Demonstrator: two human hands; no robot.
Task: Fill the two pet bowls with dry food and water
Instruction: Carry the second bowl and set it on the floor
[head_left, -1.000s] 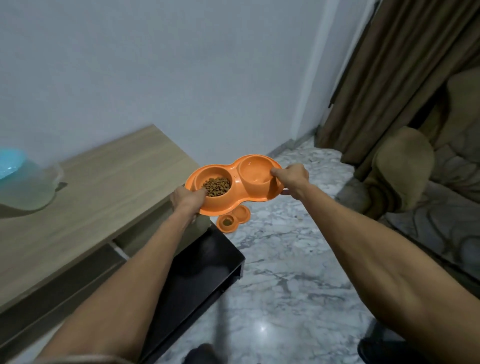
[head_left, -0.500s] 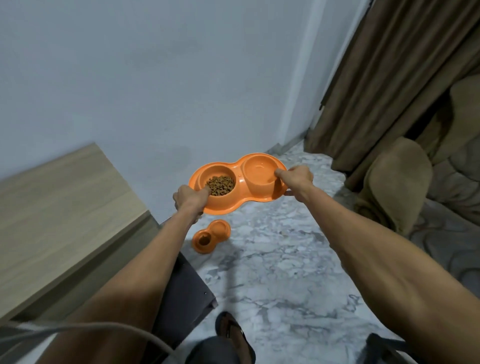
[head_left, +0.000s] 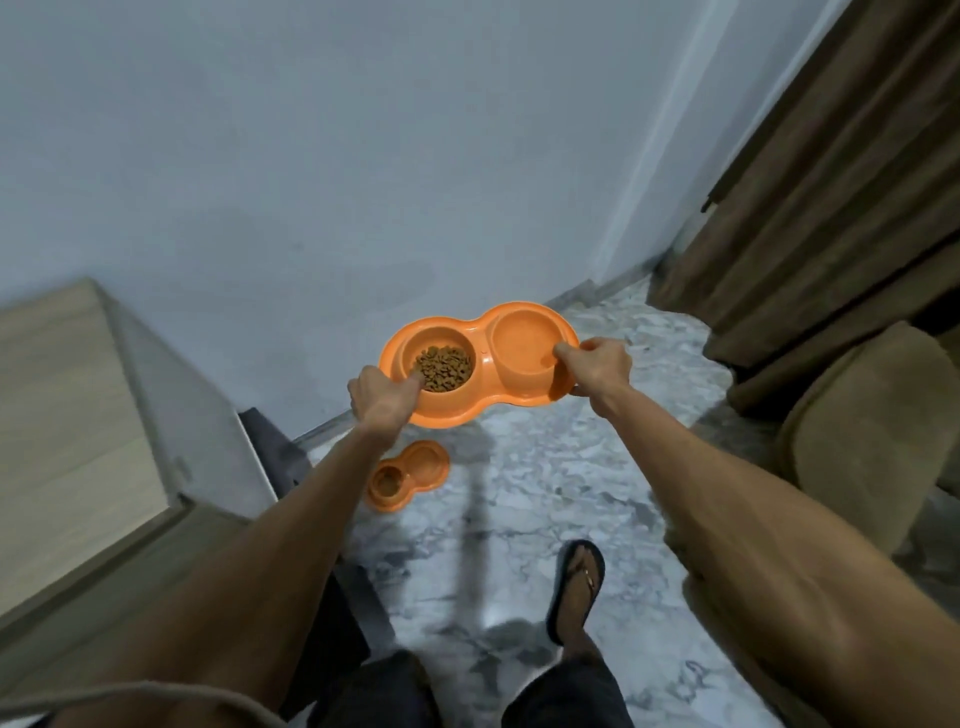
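Now both hands, left hand and right hand, gripping double bowl (floor bowl nearer)

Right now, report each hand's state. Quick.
Left hand: closed on the orange double bowl, kibble end.
Right hand: closed on the same bowl's other end.

- The double pet bowl I carry is bright orange all over, both wells and rim.
- The dry food in its left well is a speckled mid-brown.
- The second double bowl on the floor is the same orange, with a brown patch in one well.
- The floor is white marble veined with grey.
- The wall is plain pale blue-grey.
- The cabinet is light wood grain.
- The curtain is brown.
- My sandal is black.
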